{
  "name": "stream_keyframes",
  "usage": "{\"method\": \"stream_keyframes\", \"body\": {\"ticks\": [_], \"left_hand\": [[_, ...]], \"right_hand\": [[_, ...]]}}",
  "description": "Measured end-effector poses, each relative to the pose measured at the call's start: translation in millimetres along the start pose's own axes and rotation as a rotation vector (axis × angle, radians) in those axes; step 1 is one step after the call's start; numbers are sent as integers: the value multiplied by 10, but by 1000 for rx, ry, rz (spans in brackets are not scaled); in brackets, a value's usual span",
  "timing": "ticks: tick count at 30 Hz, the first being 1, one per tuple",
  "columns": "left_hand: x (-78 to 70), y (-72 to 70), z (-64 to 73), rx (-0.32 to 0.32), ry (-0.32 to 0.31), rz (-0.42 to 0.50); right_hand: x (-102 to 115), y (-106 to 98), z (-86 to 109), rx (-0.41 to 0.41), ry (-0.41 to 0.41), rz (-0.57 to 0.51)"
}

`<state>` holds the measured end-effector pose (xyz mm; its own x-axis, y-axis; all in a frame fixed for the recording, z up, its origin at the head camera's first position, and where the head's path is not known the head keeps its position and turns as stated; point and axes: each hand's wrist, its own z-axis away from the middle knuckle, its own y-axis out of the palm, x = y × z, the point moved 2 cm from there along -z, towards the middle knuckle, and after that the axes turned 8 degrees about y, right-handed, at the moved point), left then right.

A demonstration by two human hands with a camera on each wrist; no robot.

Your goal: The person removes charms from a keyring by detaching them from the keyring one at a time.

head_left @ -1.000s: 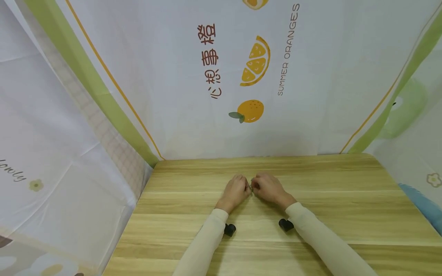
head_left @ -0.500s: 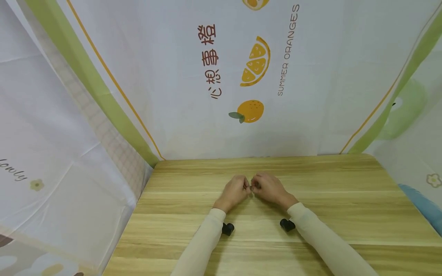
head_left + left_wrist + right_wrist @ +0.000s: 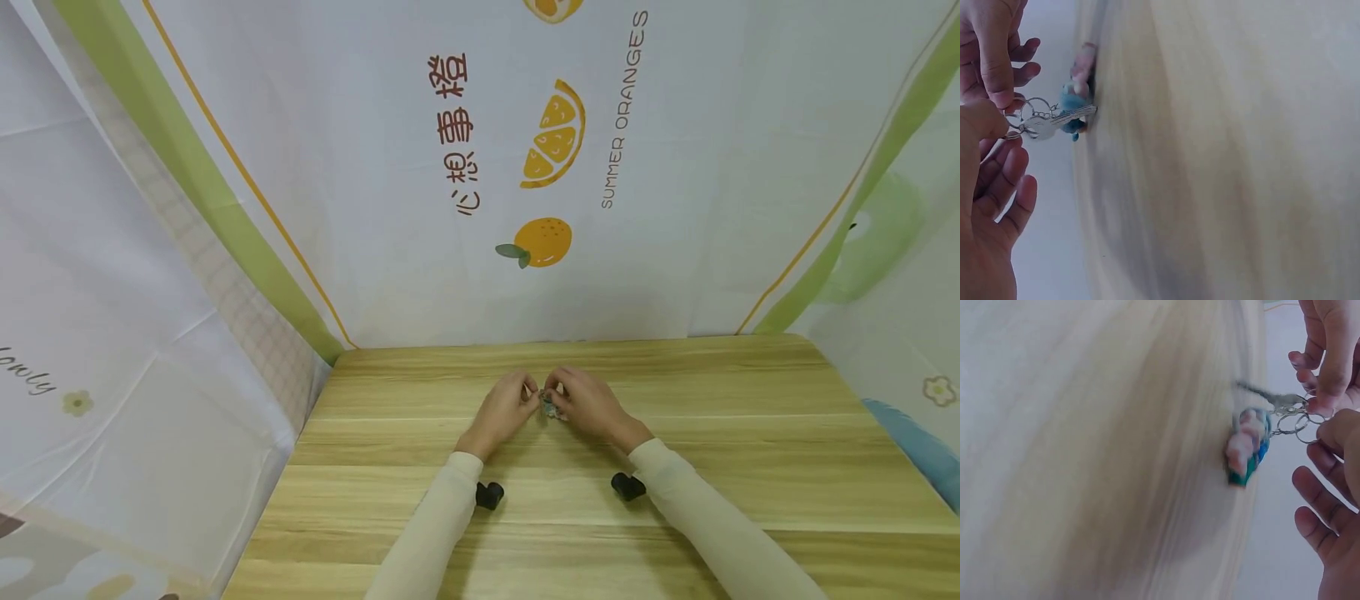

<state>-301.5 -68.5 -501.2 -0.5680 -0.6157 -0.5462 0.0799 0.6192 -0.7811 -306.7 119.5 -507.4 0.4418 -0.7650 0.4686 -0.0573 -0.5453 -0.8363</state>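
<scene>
Pinching the metal rings [image 3: 1296, 430] between thumb and finger, the left hand [image 3: 495, 415] and right hand [image 3: 591, 407] nearly meet, their other fingers loosely bent. In the head view a small charm [image 3: 551, 408] shows between the hands, the left at 9 o'clock and the right at 3, with a printed cloth [image 3: 337, 150] at 12 beyond them. In the left wrist view a silver key [image 3: 1041, 127] points from the rings between 2 and 3 o'clock. In the right wrist view the charm, blurred blue, pink and green, sits on a short chain [image 3: 1280, 432] between 8 and 9 o'clock of the rings; whether it touches the wooden counter [image 3: 555, 500] I cannot tell.
</scene>
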Motion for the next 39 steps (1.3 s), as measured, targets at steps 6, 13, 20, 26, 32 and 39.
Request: {"method": "stream_keyframes", "body": {"ticks": [6,13,20,26,32,39], "left_hand": [[-25,-65,-24,-50,93,5],[-23,-148,-45,-92,158,6],[-35,-199,-47,-76,147,14],[-50,-157,-60,-121,162,74],[-45,-83,-58,-141,128,160],[-81,-53,-48,-125,94,228]], "right_hand": [[42,-64,-17,-36,-9,-46],[70,-124,-48,-60,-41,-59],[86,-180,-64,-39,-75,-84],[87,-205,-56,-21,-72,-118],[98,-193,-48,-6,-50,-153],[120,-200,-42,-5,-22,-178]]}}
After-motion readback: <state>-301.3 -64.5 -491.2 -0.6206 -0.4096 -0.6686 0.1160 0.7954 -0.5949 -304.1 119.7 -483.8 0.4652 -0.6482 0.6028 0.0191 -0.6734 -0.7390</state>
